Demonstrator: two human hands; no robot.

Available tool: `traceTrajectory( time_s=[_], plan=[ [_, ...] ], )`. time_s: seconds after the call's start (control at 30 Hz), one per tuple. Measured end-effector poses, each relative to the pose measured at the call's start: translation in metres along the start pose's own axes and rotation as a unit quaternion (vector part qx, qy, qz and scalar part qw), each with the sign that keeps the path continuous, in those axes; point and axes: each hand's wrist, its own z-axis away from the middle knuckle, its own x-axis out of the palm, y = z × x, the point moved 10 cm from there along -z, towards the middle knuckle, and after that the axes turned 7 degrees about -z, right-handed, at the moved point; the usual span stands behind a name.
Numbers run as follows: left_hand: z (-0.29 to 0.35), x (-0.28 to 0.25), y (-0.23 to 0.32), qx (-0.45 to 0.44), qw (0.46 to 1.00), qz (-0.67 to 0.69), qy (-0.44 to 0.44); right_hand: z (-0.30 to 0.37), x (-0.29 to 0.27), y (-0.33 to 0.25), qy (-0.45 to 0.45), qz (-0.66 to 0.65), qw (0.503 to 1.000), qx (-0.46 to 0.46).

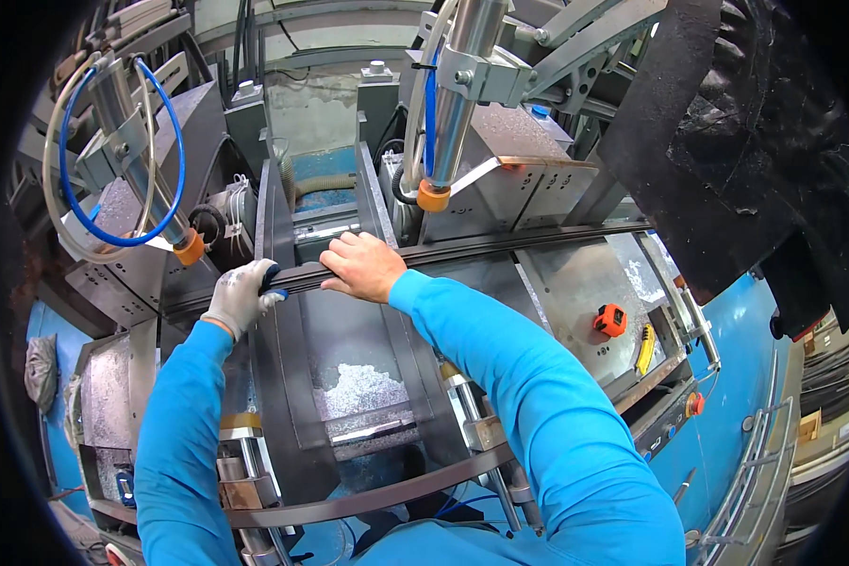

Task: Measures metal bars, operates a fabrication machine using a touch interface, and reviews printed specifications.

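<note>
A long dark profile bar (500,247) with grooves along its length lies across the machine bed, from the left side to the far right. My left hand (239,297), in a pale glove with dark fingertips, is closed round it left of the middle. Just to the right, my bare right hand (366,267) lies over the same bar, its fingers bent over the far side and the thumb on the near side. Part of the bar is hidden under both hands.
Two metal cylinders with orange tips (433,196) (189,248) hang above the bed. An orange tape measure (610,321) and a yellow-handled cutter (645,349) lie at right. Pale shavings (360,390) cover part of the middle. A black sheet (726,141) hangs at upper right; a red button (694,404) sits on the front panel.
</note>
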Motion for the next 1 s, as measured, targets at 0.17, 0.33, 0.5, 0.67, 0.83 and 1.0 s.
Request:
traceTrajectory(
  time_s=[0.17, 0.33, 0.5, 0.67, 0.83, 1.0],
  plan=[
    [-0.004, 0.017, -0.003, 0.001, 0.999, 0.013, 0.030, 0.013, 0.030, 0.015, -0.099, 0.008, 0.992, 0.080],
    [0.010, -0.010, 0.045, 0.153, 0.922, -0.221, 0.278, 0.019, 0.042, 0.026, -0.156, 0.004, 0.982, 0.106],
    [0.019, 0.021, -0.007, 0.110, 0.981, -0.056, 0.148, -0.001, 0.066, 0.008, -0.226, -0.070, 0.956, 0.171],
    [-0.011, 0.026, 0.011, 0.043, 0.979, -0.110, 0.167, 0.016, 0.031, 0.013, -0.106, 0.009, 0.990, 0.087],
    [0.003, 0.024, -0.003, -0.007, 0.977, -0.160, 0.143, 0.006, 0.037, -0.002, -0.073, -0.003, 0.995, 0.066],
    [0.004, 0.021, 0.002, -0.051, 0.957, -0.238, 0.158, -0.001, 0.032, -0.008, -0.073, -0.001, 0.996, 0.050]
  ],
)
